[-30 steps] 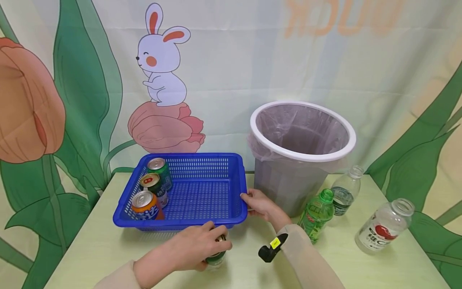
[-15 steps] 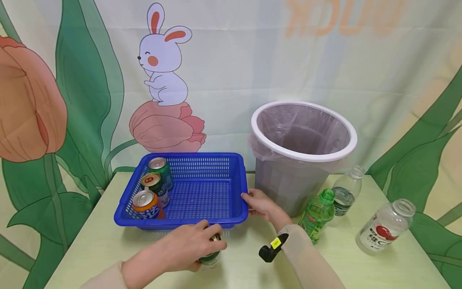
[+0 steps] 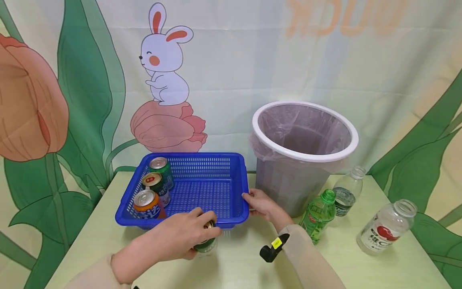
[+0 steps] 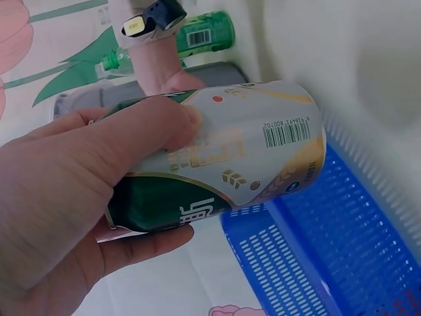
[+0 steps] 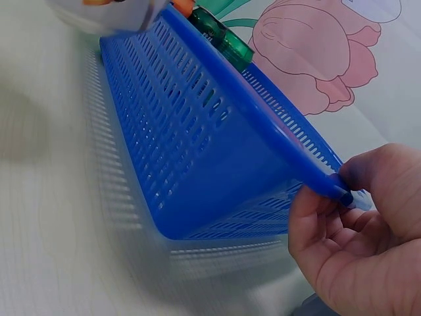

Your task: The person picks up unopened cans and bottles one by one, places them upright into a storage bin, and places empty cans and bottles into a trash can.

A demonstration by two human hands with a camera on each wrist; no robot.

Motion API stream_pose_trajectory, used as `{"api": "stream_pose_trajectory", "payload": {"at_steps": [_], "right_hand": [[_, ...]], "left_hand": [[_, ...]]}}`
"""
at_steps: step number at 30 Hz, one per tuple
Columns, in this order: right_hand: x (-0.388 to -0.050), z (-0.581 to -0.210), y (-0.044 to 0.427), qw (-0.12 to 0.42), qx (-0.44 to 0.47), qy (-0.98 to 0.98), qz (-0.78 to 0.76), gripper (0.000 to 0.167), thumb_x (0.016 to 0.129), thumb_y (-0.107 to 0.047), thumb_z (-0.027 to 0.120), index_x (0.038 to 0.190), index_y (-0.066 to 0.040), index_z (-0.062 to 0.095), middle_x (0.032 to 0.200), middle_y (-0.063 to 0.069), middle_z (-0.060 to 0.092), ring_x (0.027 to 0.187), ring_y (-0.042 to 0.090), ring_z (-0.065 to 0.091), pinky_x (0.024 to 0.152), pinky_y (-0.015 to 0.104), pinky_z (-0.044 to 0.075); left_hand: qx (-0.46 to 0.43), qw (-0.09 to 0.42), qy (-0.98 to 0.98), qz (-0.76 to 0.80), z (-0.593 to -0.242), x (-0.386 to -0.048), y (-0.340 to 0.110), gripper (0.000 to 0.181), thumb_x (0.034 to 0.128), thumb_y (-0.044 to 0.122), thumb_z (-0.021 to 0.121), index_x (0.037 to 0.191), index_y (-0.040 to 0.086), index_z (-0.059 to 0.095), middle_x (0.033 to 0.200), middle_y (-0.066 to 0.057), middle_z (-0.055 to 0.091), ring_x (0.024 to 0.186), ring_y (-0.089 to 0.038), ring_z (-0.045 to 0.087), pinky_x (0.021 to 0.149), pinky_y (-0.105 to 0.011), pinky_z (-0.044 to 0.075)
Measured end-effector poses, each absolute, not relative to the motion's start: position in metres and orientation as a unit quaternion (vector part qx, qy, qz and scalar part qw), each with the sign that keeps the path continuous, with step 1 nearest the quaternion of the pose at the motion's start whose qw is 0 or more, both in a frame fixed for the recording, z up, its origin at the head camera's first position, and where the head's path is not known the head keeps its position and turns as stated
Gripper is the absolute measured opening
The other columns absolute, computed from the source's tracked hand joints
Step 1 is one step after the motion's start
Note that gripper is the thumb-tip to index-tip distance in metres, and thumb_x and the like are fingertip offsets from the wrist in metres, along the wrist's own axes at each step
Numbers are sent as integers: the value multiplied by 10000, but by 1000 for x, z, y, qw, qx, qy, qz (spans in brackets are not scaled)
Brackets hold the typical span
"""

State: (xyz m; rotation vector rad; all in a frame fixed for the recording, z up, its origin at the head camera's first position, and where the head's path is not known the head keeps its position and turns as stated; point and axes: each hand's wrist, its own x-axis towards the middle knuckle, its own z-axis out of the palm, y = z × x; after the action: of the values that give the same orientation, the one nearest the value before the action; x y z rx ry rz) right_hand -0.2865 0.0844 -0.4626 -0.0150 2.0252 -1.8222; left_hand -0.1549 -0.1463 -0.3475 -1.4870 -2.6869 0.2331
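Observation:
In the head view the left hand [image 3: 180, 237] grips a green and white can [image 3: 206, 244] from above, just in front of the blue basket [image 3: 202, 220]. The left wrist view has that can [image 4: 263, 145] lying across the frame, with the thumb and fingers of the left hand [image 4: 85, 164] round one end. The right hand [image 5: 368, 230] pinches the rim at the basket's right side. Inside the basket, along its left side, stand an orange can [image 3: 148, 205], a dark green can [image 3: 156, 186] and a green can [image 3: 162, 170].
A grey bin [image 3: 288, 184] with a white rim and a clear liner stands right of the basket. Beyond it on the table [image 3: 245, 269] are a green bottle [image 3: 318, 214], a clear labelled bottle [image 3: 346, 192] and a wide clear jar [image 3: 384, 228]. A printed cloth hangs behind.
My left hand and its can have moved left and a little up, nearer the basket's front rim. The right hand keeps hold of the basket.

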Motion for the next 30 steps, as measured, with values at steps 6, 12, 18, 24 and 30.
{"api": "stream_pose_trajectory", "payload": {"at_steps": [6,12,18,24,30], "right_hand": [[-286,-463,86,212,-9,725,-655,211,971,-141,428,1062,47,464,985,237,604,691,177,601,561,253,501],[-287,-463,87,213,-9,727,-653,214,974,-144,427,1064,46,464,1005,247,599,695,175,599,573,260,505],[-287,-463,86,209,-8,729,-652,204,973,-145,429,1051,38,472,981,233,609,659,148,590,564,255,495],[-286,-463,86,208,-5,727,-654,179,966,-136,435,1026,28,477,925,193,617,636,135,579,550,251,483],[-286,-462,86,210,-9,730,-651,206,970,-143,429,1049,41,478,873,142,620,636,138,581,551,249,481]], "left_hand": [[-478,27,-874,89,-340,-156,-147,585,679,336,808,1178,249,515,1156,-14,487,885,-171,501,685,-256,525],[-474,38,-876,82,-331,-158,-150,585,658,305,824,1154,242,520,1142,-20,492,884,-180,510,676,-266,529],[-465,56,-881,73,-320,-162,-157,597,645,275,834,1153,230,525,1128,-29,495,889,-198,517,652,-284,532],[-452,58,-889,53,-312,-166,-164,610,636,246,843,1158,224,528,1130,-39,494,919,-218,518,649,-310,540],[-434,56,-899,30,-311,-174,-173,598,643,222,838,1160,213,535,1125,-30,492,938,-210,514,672,-302,536]]}}
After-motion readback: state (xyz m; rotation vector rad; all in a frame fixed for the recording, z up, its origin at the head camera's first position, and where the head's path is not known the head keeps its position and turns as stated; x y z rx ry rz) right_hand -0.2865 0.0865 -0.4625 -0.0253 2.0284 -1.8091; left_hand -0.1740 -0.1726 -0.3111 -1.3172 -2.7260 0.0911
